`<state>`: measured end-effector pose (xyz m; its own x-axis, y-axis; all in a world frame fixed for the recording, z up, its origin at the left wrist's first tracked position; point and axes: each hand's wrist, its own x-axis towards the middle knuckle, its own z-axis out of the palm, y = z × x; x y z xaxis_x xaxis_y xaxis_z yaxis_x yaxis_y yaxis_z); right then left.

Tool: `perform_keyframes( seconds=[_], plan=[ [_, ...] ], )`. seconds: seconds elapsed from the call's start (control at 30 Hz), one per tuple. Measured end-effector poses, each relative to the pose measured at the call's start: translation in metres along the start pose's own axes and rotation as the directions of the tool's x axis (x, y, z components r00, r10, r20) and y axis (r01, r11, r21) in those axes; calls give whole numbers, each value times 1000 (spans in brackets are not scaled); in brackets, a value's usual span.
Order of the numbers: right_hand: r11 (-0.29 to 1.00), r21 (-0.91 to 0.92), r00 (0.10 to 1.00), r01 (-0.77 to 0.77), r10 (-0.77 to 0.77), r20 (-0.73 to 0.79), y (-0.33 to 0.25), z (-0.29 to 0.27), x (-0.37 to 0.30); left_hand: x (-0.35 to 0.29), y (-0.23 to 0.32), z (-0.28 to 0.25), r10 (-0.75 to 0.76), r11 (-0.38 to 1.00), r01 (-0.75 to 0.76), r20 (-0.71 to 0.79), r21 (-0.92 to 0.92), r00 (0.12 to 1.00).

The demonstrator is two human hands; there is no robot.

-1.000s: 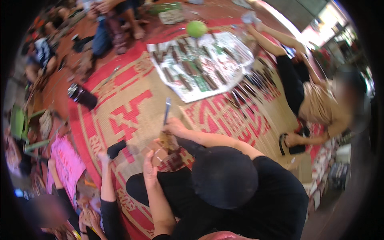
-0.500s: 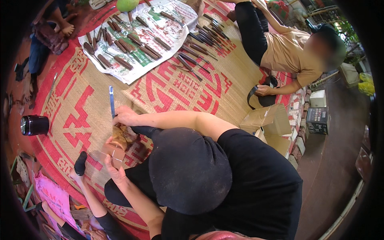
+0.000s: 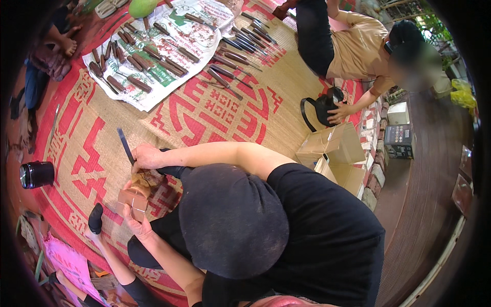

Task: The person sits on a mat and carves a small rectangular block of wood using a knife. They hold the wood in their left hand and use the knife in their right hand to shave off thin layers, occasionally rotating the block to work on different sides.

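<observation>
1. Canister (image 3: 37, 175), dark, at the left edge of the patterned mat (image 3: 102, 112). Pink sack (image 3: 66, 263) lies below it, beyond the same edge.
2. Socked foot (image 3: 95, 218), another person's, over the mat's left border.
3. Blue tool (image 3: 124, 145): narrow, one end jutting up and left over the mat's bare middle. Its other end is hidden.
4. Block (image 3: 135, 203), reddish-brown, pale line across it, over the mat's lower left part. Left hand (image 3: 137, 222) grasps it, thumb along its near side.
5. Right hand (image 3: 147, 156) clenched round the blue tool, beyond the block. Between the hands: wood piece (image 3: 148, 180), yellow-brown, against the block's far side. Cannot tell whether the tool touches it.
6. Sheet (image 3: 146, 104), white, printed, at the mat's far edge; brown-handled tools (image 3: 139, 84) spread over it. Green fruit (image 3: 143, 8) at its far edge.
7. Loose tools (image 3: 222, 73) on the mat, beside the sheet's right edge.
8. Black bag (image 3: 324, 110), near the mat's right edge, under a co-worker's hand (image 3: 340, 111).
9. Carton (image 3: 353, 145), open, at the mat's right edge.
</observation>
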<state>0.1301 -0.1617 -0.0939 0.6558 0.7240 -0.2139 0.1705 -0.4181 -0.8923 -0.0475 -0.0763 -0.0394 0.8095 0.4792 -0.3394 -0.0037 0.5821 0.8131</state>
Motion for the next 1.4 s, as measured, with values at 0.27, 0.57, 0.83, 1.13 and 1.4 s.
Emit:
perform_keyframes(
  seconds=[0.27, 0.57, 0.83, 1.13, 1.4],
  plan=[
    [986, 126, 993, -109, 115, -41, 1, -5, 8, 0, 0, 1, 8, 1000, -8, 8, 6, 1000],
    [984, 133, 987, -122, 134, -85, 10, 1, 14, 1, -4, -4, -2, 1000, 2, 9, -30, 1000],
    [993, 54, 986, -108, 114, -120, 6, 7, 16, -2, 0, 1, -13, 1000, 13, 1, -19, 1000],
    [992, 50, 993, -117, 117, -4, -3, 4, 9, 0, 1, 3, -18, 999, 18, -1, -27, 1000],
    [996, 57, 998, -61, 62, -24, -8, 3, 7, -3, 4, 5, -6, 1000, 6, -6, -25, 1000]
  ],
)
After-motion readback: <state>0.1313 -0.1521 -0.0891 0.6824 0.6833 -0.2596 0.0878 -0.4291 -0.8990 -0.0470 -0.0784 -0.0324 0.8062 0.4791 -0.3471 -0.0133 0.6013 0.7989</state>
